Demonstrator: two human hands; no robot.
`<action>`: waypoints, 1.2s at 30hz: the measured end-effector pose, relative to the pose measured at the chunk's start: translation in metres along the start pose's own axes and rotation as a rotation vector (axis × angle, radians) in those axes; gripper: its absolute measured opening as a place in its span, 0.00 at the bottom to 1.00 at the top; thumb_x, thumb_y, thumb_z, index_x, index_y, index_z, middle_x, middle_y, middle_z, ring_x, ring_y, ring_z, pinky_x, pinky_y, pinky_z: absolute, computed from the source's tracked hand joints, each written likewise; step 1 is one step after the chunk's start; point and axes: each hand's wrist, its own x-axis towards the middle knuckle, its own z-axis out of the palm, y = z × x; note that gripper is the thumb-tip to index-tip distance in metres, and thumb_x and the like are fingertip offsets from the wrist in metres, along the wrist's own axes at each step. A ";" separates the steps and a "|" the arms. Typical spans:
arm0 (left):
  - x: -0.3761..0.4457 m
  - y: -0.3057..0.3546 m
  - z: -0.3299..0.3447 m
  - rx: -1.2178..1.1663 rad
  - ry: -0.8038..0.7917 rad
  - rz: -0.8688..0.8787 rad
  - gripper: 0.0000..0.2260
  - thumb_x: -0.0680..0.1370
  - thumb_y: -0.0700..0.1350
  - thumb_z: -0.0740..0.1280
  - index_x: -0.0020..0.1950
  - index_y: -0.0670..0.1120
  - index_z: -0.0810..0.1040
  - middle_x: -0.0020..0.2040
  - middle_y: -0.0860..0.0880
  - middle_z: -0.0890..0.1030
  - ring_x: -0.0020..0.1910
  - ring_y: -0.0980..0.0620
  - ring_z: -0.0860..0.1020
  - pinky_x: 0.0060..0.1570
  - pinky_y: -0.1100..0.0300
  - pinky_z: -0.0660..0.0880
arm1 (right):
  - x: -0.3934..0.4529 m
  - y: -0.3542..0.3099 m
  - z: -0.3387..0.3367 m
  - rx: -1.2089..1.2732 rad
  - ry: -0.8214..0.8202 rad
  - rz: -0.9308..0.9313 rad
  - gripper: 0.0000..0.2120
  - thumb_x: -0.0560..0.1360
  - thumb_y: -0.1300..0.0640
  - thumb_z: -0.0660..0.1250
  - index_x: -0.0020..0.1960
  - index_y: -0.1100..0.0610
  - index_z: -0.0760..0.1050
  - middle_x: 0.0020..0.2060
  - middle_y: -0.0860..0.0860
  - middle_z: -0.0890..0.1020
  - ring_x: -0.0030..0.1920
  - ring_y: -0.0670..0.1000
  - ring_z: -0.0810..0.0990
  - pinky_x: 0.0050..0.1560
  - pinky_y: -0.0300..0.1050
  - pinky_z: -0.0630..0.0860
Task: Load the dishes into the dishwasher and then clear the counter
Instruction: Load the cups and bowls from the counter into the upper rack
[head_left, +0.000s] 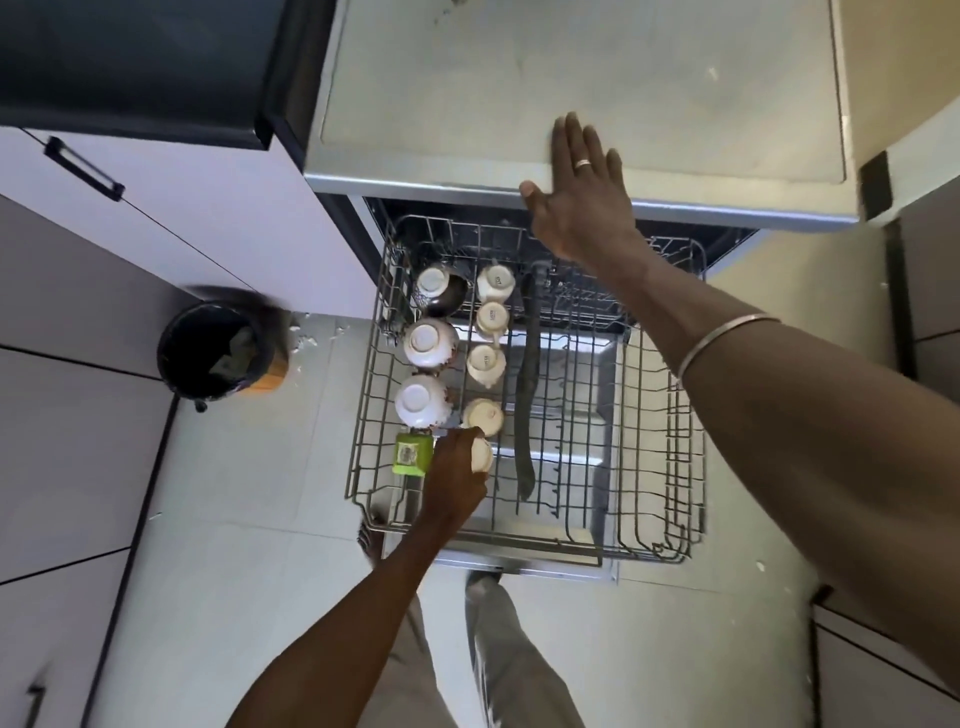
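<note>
Left hand (454, 480) is gripping a small cream cup (482, 455), fingers curled round it, holding it upside down over the near left part of the pulled-out wire rack (613, 540), just beside a green cup (413, 454) that is sitting at the rack's near left corner. Right hand (582, 192) is lying flat with fingers spread and straight, palm pressing on the near edge of the grey dishwasher top (571, 78); a ring is showing on one finger and a thin metal bangle (727, 338) is sitting on the forearm. Counting what is in the rack, all upside down: three white bowls (422, 400) running in a line along the left side, the far one leaning on a dark bowl (449, 299); right of them four cream cups (486, 362) in a line, so five cream cups counting the held one. Three of the cup bases are carrying small printed marks, too small to read; the green cup's base is carrying a label, also unreadable. One long dark utensil (527, 395) is lying near-to-far along the rack middle. The right half of the rack is showing only bare wire. Left of the rack, on the floor, one dark bin (218, 353) is standing open with scraps inside and white crumbs scattered near it.
</note>
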 end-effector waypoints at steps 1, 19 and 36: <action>0.002 -0.002 0.004 0.026 0.001 0.017 0.29 0.63 0.36 0.76 0.63 0.43 0.75 0.59 0.44 0.77 0.57 0.43 0.75 0.54 0.48 0.76 | 0.000 0.000 0.001 -0.002 0.003 -0.002 0.36 0.82 0.38 0.43 0.80 0.59 0.37 0.79 0.54 0.40 0.79 0.54 0.39 0.78 0.53 0.39; 0.013 -0.026 0.034 0.057 0.016 -0.084 0.34 0.64 0.37 0.79 0.68 0.44 0.73 0.65 0.42 0.74 0.62 0.40 0.74 0.58 0.46 0.76 | 0.001 0.002 0.007 -0.013 0.045 -0.005 0.36 0.82 0.38 0.43 0.80 0.59 0.37 0.79 0.54 0.41 0.79 0.54 0.39 0.78 0.53 0.39; 0.034 0.012 -0.101 0.106 0.336 0.163 0.08 0.79 0.41 0.64 0.58 0.44 0.78 0.54 0.45 0.80 0.52 0.43 0.78 0.51 0.50 0.77 | 0.003 -0.019 -0.029 0.043 -0.239 0.073 0.36 0.83 0.43 0.48 0.79 0.60 0.34 0.79 0.56 0.38 0.79 0.57 0.39 0.78 0.58 0.43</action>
